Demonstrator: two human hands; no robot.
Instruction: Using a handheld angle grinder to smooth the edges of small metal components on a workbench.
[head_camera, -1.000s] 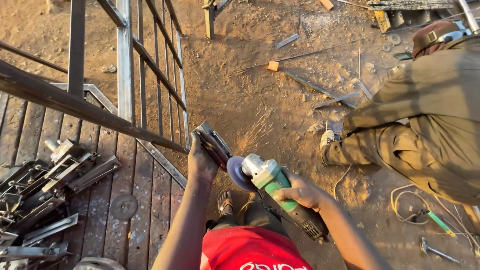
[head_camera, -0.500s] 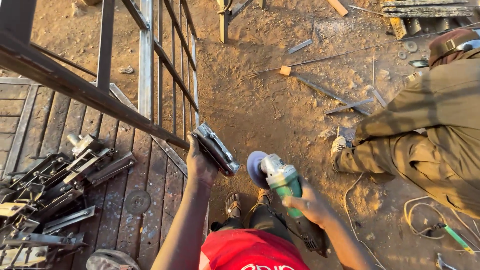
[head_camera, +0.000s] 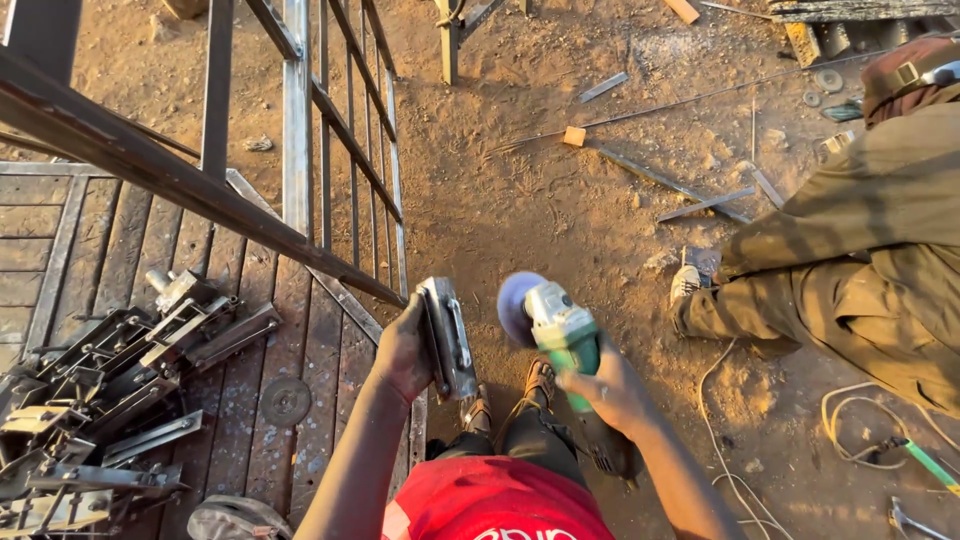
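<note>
The left hand (head_camera: 402, 352) has its fingers clenched around one flat metal lock case (head_camera: 447, 338), held on edge above the dirt ground (head_camera: 560, 210), just beside the lower rail of a steel gate frame (head_camera: 300, 150). The right hand (head_camera: 610, 388) grips the green body of one angle grinder (head_camera: 560, 328), fingers wrapped tight; its single round disc (head_camera: 518, 305) faces the lock case, close but apart from it. Two feet in sandals show below, between the hands. To the left, on a slatted metal panel (head_camera: 250, 300), lies one heap of similar metal parts (head_camera: 110, 390) and one loose worn disc (head_camera: 286, 400). At right, one other person (head_camera: 880, 270) in olive clothes crouches on the ground, well apart, with a pale cable (head_camera: 715, 400) trailing near
</note>
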